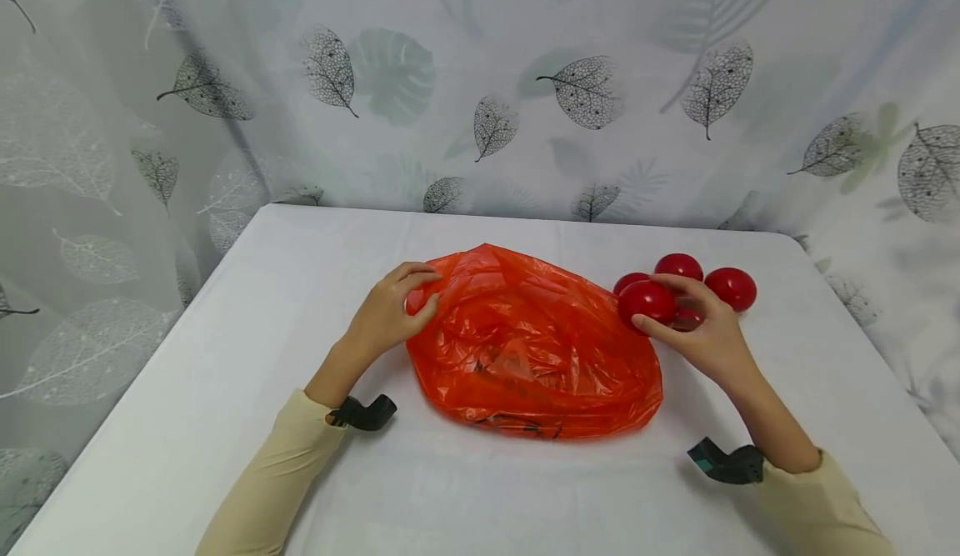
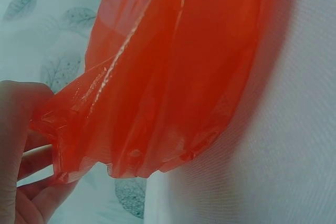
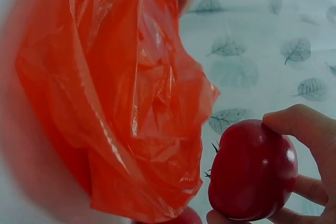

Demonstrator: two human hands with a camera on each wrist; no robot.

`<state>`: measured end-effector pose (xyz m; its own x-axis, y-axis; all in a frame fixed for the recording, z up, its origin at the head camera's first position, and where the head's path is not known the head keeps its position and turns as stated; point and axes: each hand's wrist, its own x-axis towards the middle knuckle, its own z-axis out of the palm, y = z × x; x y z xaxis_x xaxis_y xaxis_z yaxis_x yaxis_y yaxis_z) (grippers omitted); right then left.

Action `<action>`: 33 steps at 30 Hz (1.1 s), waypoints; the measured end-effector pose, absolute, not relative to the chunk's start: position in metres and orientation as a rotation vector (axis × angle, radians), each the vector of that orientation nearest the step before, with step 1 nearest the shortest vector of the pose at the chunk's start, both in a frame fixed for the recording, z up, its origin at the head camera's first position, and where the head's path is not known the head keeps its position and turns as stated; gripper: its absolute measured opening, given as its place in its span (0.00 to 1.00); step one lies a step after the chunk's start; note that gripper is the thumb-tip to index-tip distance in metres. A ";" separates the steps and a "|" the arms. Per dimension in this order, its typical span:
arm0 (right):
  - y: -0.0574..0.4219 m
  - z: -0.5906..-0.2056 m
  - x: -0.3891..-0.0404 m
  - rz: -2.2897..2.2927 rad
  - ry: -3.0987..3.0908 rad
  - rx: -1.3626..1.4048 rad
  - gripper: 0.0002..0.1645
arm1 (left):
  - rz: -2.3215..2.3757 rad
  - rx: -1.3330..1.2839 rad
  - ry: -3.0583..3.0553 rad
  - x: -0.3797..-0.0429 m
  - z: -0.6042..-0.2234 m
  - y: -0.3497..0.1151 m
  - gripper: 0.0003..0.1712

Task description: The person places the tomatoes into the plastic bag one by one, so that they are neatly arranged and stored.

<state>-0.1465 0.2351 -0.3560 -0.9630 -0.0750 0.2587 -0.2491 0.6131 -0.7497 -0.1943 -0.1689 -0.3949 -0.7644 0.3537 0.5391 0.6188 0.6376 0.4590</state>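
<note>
An orange-red plastic bag (image 1: 525, 348) lies spread and crumpled in the middle, its upper side puffed up. My left hand (image 1: 386, 310) grips the bag's left edge, thumb and fingers around the thin film; the left wrist view shows the fingers (image 2: 44, 195) partly behind it. Just right of the bag, my right hand (image 1: 708, 335) holds a shiny red tomato (image 1: 647, 302) between thumb and fingers. The right wrist view shows that tomato (image 3: 252, 171) with dark calyx tips facing the bag's opening side. The bag's inside is mostly hidden.
Behind the right hand lie several more red tomatoes, among them one at the back (image 1: 679, 266) and one at the right (image 1: 731, 289). All rest on a white table (image 1: 480, 498). A leaf-print curtain (image 1: 450, 64) hangs behind. Dark wrist devices (image 1: 363, 413) sit on both forearms.
</note>
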 end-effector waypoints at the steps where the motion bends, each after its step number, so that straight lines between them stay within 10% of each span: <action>1: 0.234 -0.357 -0.147 1.272 -2.637 0.279 0.38 | -0.900 -0.771 -2.454 -0.194 -0.395 -0.169 0.15; 33: 0.213 -0.362 -0.139 1.312 -2.544 0.504 0.38 | -0.899 -0.741 -2.531 -0.195 -0.397 -0.168 0.16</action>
